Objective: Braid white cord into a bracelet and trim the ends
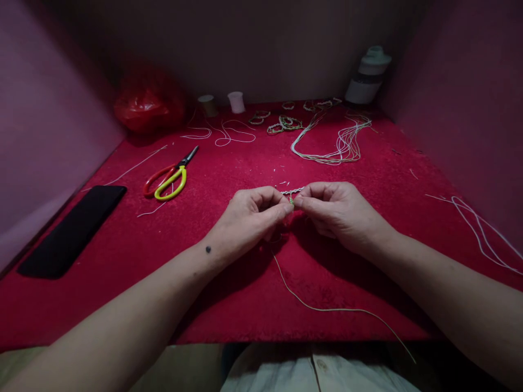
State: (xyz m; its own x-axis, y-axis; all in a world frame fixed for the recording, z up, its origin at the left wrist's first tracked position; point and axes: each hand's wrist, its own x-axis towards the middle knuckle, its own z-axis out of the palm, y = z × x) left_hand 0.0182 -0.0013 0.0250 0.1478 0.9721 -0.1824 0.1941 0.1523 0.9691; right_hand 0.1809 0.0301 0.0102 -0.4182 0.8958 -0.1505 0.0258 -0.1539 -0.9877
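Over the red cloth, my left hand (261, 209) and my right hand (333, 209) meet with thumbs and forefingers pinched. Between them is a braided white cord (292, 191), with a small green knotted part (291, 200) hanging from its middle at the fingertips. Both hands grip this braided piece; its ends are hidden behind the fingers. A thin loose cord (318, 309) trails from below my left hand across the cloth and past the table's front edge. Small white thread scraps (281, 183) lie just beyond the fingers.
Scissors (169, 179) with red and yellow handles lie left, near a black phone-like slab (73, 231). At the back are a red plastic bag (149, 103), thread spools (236, 102), several braided loops (286, 124), a cord bundle (339, 149) and a bottle (368, 76). Loose white cord (478, 223) lies right.
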